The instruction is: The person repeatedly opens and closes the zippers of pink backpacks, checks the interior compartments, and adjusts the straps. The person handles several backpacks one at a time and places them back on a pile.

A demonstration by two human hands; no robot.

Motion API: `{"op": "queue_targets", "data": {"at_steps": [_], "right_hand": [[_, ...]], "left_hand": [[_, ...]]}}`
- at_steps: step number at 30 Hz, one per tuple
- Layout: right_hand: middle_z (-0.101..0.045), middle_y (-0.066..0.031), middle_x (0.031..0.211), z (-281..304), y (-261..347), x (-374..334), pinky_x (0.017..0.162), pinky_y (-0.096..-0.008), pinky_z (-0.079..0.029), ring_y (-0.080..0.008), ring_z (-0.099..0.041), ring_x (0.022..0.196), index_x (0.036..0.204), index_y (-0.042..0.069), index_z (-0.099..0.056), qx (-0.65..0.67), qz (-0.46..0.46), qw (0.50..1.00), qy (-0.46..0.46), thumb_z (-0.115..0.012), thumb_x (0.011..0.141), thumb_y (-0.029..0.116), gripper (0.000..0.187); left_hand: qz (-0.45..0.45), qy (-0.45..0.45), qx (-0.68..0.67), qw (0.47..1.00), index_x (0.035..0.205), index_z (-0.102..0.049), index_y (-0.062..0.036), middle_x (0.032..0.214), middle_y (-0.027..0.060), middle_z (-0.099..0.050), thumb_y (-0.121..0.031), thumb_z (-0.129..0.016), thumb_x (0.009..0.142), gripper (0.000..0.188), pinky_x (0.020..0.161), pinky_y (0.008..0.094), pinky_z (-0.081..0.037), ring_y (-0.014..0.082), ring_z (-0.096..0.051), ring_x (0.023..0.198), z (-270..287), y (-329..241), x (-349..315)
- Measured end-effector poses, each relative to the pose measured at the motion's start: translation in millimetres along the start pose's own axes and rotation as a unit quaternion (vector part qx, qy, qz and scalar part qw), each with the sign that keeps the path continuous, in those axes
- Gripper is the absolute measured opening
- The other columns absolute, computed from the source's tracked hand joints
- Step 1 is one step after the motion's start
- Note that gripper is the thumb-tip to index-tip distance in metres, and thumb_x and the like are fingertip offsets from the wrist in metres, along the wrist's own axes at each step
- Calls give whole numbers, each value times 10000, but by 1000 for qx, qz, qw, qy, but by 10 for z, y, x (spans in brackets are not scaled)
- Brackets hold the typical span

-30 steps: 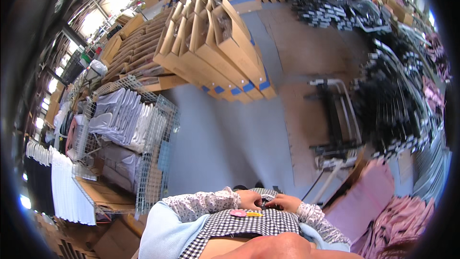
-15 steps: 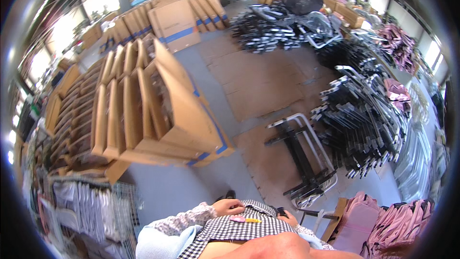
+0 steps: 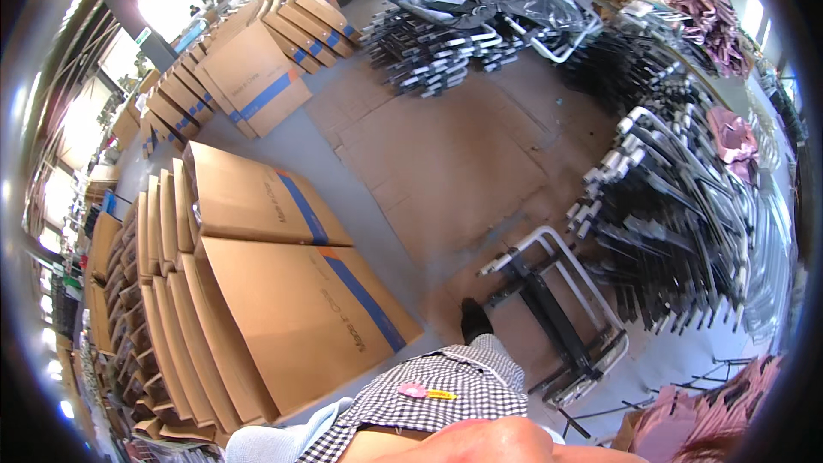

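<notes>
Neither of my hands shows now; only my black-and-white checked apron point(image 3: 429, 377) with a pink and yellow tag on it, a light blue sleeve edge point(image 3: 283, 437) and my dark shoe point(image 3: 474, 319) are in view. Just ahead to the right, a folding metal frame point(image 3: 557, 317) with black bars and a silver tube lies on flattened brown cardboard point(image 3: 454, 180). Close on my left stand large open cardboard cartons point(image 3: 300, 317) with a blue stripe, packed side by side in rows.
A tall heap of black and silver frames point(image 3: 677, 231) lines the right side, with another pile point(image 3: 446, 34) at the back. Pink fabric pieces point(image 3: 711, 411) are at the lower right. More cartons point(image 3: 249, 77) stand at the far left, beside grey floor point(image 3: 343, 163).
My two hands, seen at the apron before, have left the view. The view has shifted, and my foot has stepped forward beside the metal frame. The cartons now show their broad sides.
</notes>
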State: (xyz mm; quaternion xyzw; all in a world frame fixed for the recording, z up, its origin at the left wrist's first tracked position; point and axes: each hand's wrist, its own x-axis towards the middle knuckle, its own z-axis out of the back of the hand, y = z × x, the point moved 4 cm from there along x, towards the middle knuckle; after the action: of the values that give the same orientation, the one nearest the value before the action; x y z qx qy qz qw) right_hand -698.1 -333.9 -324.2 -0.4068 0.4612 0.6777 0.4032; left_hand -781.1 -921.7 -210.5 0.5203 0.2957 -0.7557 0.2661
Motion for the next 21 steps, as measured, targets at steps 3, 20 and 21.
{"op": "queue_targets", "data": {"at_steps": [3,20,21], "right_hand": [[-655,-120,960,331,1306,380,862,-375,-500,-287,-636,948,1053,33,-644,-33,60,998,18,-637,852,236,286],[-646,-144,1149,890,8620,102,982,-415,-469,-334,-598,1125,1150,41,-658,-440,346,828,25,-597,869,197,327],[-646,-146,1160,966,9248,-278,989,-418,-467,-337,-596,1135,1156,42,-659,-483,392,783,-11,-594,870,194,330]], "left_hand": [[-13,-63,-93,994,1072,-735,-80,1010,80,-733,-444,-685,837,436,881,318,-502,187,-663,968,576,-772,-57],[-50,-73,-284,955,1050,-728,-72,970,86,-712,-403,-676,834,399,839,324,-493,198,-650,920,3550,-3179,1357],[-40,-68,-284,956,1049,-728,-72,967,86,-710,-401,-675,834,397,836,324,-493,198,-650,917,3765,-3212,1423]]}}
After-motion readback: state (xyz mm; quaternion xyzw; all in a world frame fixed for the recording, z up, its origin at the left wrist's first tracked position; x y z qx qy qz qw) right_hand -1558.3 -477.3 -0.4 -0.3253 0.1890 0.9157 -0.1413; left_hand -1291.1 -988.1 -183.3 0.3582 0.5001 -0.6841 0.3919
